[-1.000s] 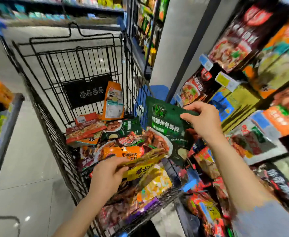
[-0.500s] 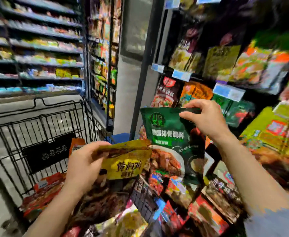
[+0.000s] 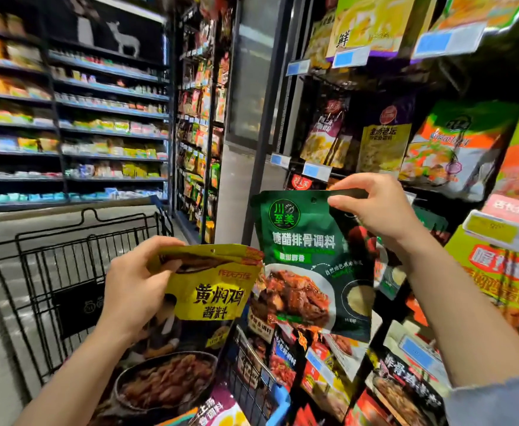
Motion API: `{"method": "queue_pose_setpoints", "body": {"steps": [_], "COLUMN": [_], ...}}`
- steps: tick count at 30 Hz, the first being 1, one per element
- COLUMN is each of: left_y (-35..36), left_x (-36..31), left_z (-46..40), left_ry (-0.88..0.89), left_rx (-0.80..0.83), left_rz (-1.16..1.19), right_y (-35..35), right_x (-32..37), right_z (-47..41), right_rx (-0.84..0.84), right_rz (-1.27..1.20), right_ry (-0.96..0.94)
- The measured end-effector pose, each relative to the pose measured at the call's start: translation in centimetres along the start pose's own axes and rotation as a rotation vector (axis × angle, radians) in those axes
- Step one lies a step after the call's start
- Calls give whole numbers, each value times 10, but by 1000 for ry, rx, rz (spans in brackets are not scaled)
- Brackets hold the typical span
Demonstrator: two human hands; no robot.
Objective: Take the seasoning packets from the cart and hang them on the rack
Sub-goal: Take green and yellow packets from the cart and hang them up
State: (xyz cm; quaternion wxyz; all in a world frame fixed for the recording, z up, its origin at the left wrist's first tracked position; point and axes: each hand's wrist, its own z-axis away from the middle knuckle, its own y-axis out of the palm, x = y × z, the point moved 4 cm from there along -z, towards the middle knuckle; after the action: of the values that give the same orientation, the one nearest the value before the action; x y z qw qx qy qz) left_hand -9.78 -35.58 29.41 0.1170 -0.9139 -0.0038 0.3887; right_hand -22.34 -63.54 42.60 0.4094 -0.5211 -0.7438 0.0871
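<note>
My right hand (image 3: pixel 372 207) pinches the top right corner of a dark green seasoning packet (image 3: pixel 307 265), held upright in front of the rack (image 3: pixel 356 84) on the right. My left hand (image 3: pixel 135 281) grips the top left of a yellow and black seasoning packet (image 3: pixel 209 290), with at least one more packet stacked behind it, over the black wire cart (image 3: pixel 67 272). More packets (image 3: pixel 218 410) lie in the cart below. The rack's hooks are mostly hidden by hanging packets.
Hanging packets (image 3: pixel 458 149) and blue price tags (image 3: pixel 316 172) fill the rack at right. A grey pillar (image 3: pixel 252 118) stands behind the green packet. Stocked shelves (image 3: pixel 67 118) line the aisle at left beyond the cart.
Both hands have risen with their packets, the left one lifting the yellow packet out of the cart. The view has tilted up from the cart toward the rack.
</note>
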Motion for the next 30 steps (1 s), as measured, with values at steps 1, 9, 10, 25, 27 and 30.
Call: {"method": "queue_pose_setpoints", "body": {"steps": [1, 9, 10, 25, 27, 30], "left_y": [-3, -30, -33, -52, -49, -45], "left_x": [1, 13, 17, 49, 51, 51], "left_z": [-1, 4, 5, 13, 12, 11], "left_ry": [-5, -28, -38, -174, -170, -145], "left_rx": [-6, -71, -86, -183, -177, -165], "left_rz": [9, -88, -105, -285, -290, -279], "right_y": [2, 34, 40, 120, 122, 120], "right_x": [1, 15, 16, 0, -1, -1], "right_z": [-3, -23, -25, -29, -30, -28], "right_rx": [2, 32, 47, 152, 134, 118], "right_rz": [-13, -73, -80, -89, -78, -43], "right_ry": [-9, -113, -123, -107, -115, -136]}}
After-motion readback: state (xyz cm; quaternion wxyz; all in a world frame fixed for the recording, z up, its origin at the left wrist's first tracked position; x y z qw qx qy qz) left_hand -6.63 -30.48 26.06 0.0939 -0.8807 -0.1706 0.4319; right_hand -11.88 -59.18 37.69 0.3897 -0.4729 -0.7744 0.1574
